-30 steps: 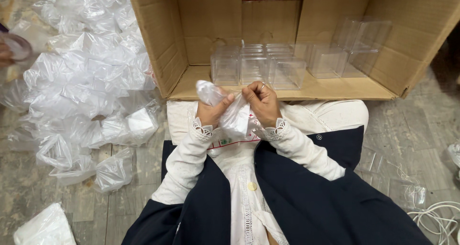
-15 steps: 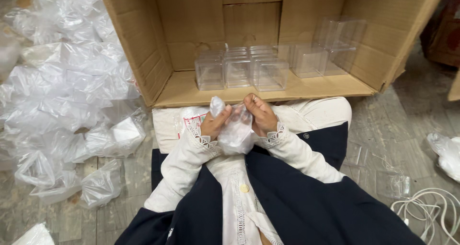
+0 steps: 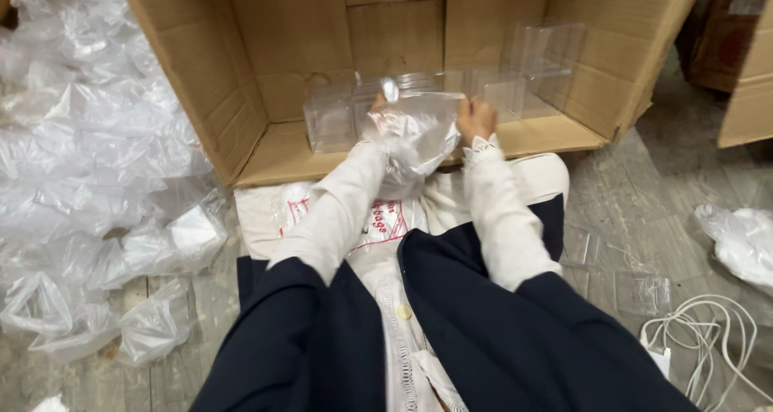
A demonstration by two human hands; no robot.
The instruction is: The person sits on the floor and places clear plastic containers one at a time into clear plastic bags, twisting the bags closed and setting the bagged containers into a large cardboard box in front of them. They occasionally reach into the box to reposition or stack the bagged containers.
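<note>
Both my hands hold a clear plastic bag (image 3: 411,138) stretched open between them, at the mouth of a big cardboard box (image 3: 241,74) lying on its side. My left hand (image 3: 377,104) is mostly hidden behind the bag's left edge. My right hand (image 3: 475,119) grips the bag's right edge with closed fingers. Several small clear plastic boxes (image 3: 330,122) stand inside the cardboard box just beyond the bag. Whether anything is in the bag is unclear.
A heap of crumpled clear plastic bags (image 3: 88,178) covers the floor at left. A printed white bag (image 3: 378,219) lies on my lap. Loose clear boxes (image 3: 640,291), a white cable (image 3: 708,331) and another plastic bag (image 3: 741,239) lie at right.
My hands have moved forward from my lap to the box's opening, and the bag has gone from bunched to spread wide between them.
</note>
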